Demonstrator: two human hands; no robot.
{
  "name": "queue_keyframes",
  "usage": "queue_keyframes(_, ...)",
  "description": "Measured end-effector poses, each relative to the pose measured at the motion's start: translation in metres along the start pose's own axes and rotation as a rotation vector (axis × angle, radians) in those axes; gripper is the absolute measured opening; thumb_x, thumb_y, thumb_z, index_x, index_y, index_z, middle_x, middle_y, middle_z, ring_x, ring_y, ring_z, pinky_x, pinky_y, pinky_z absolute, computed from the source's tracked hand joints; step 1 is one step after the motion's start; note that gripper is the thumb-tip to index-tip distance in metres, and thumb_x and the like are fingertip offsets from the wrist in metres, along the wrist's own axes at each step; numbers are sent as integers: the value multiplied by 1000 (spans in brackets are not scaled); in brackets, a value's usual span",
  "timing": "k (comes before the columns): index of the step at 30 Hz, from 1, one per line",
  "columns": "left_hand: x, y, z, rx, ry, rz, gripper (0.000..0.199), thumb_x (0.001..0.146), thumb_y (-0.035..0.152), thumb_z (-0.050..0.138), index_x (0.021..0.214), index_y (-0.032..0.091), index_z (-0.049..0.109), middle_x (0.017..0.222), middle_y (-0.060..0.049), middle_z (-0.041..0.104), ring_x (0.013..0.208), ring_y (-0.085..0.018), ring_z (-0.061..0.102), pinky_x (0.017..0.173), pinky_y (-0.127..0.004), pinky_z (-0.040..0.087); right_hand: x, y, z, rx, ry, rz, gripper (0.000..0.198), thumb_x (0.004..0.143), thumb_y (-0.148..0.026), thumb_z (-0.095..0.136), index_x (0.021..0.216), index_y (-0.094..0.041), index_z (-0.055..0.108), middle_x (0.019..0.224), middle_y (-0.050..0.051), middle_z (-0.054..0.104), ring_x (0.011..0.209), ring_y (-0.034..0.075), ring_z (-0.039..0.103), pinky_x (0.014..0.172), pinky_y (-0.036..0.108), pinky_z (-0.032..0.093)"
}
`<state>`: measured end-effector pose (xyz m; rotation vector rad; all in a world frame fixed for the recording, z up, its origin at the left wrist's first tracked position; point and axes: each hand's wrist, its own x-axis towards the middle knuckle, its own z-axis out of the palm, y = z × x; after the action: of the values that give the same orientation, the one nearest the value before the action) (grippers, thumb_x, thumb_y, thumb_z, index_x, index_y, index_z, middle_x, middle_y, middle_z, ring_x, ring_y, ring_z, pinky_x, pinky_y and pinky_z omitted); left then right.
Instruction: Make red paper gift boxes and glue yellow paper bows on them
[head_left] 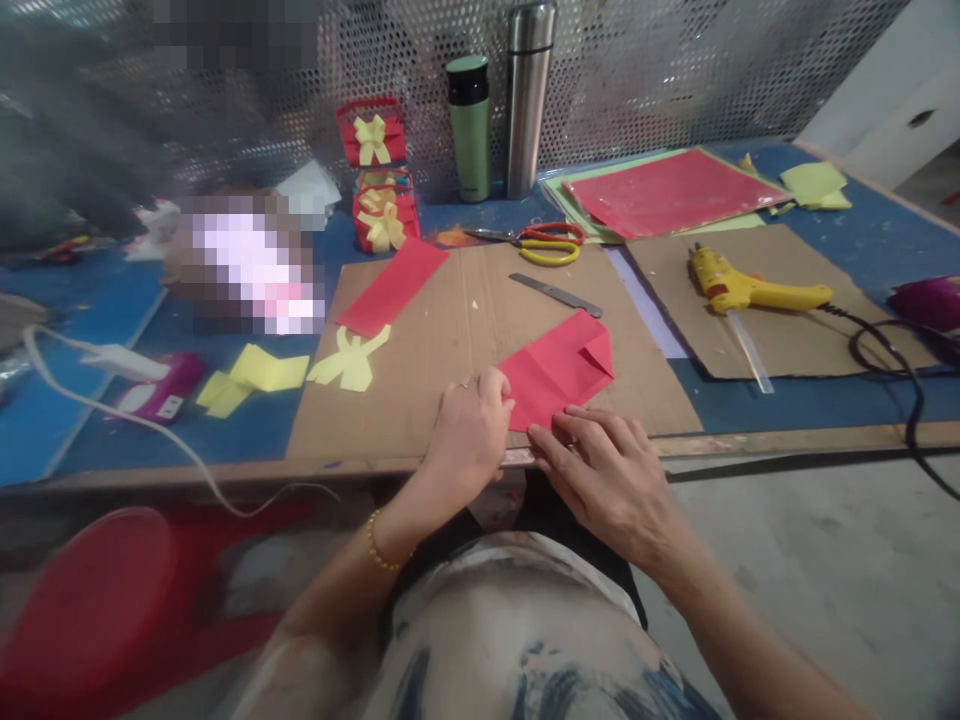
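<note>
A creased sheet of red paper (551, 370) lies on the cardboard mat (420, 400) at the table's front edge, its far right corner folded in. My left hand (474, 420) is closed on the paper's near left edge, thumb and fingers pinched together. The fingers of my right hand (604, 455) rest along the near edge, touching the paper; the palm is turned down. Just beyond the paper lies a flat metal blade (556, 294). A red paper strip (394, 285) and a yellow paper bow shape (349, 358) lie to the left on the mat.
Scissors (551, 245) lie at the mat's back edge. On the right, a yellow glue gun (757, 290) with a black cord rests on cardboard. A green tumbler (470, 130) and a steel flask (529, 100) stand behind, beside red paper boxes (384, 215). A red stool (90, 600) stands at lower left.
</note>
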<state>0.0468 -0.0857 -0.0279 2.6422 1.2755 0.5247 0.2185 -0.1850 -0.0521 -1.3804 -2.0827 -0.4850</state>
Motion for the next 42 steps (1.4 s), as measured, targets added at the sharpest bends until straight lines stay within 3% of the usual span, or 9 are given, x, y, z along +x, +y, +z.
queue_keyframes(10,0,0,-2,103,-22,35,12,104,16,46,100,19,57,91,-5,68,79,-21,62,75,-36,44,10,-5,-5,-56,-61,10,20,102,-31,61,113,-17,72,102,12,71,102,27,59,88,42,46)
queue_keyframes(16,-24,8,-7,269,228,220,19,104,18,51,93,20,66,99,-9,71,88,-24,61,82,-42,40,4,-5,0,-50,-49,23,22,101,-31,64,118,-18,72,105,12,71,107,28,58,88,41,44)
queue_keyframes(21,-47,15,-6,233,309,321,18,105,25,58,115,14,68,109,-7,78,98,-22,67,93,-42,40,3,-6,2,-26,-20,31,25,101,-31,62,120,-17,71,107,14,70,107,28,58,87,42,46)
queue_keyframes(27,-57,15,10,272,345,269,24,104,22,60,125,13,68,118,-9,80,111,-22,70,105,-41,40,0,-6,5,-1,-6,33,27,102,-29,60,122,-16,71,109,15,71,109,28,61,95,43,47)
queue_keyframes(32,-61,13,20,329,388,251,32,107,30,55,130,14,70,113,-9,80,108,-22,71,105,-40,41,-3,1,5,52,7,19,27,104,-30,57,122,-17,72,108,13,72,109,26,62,99,42,47)
queue_keyframes(42,-68,16,23,316,385,168,37,108,37,51,134,19,71,111,-9,78,114,-21,67,117,-37,32,-2,15,5,164,-22,-90,44,110,-26,33,121,-14,73,108,11,76,109,26,63,103,41,41)
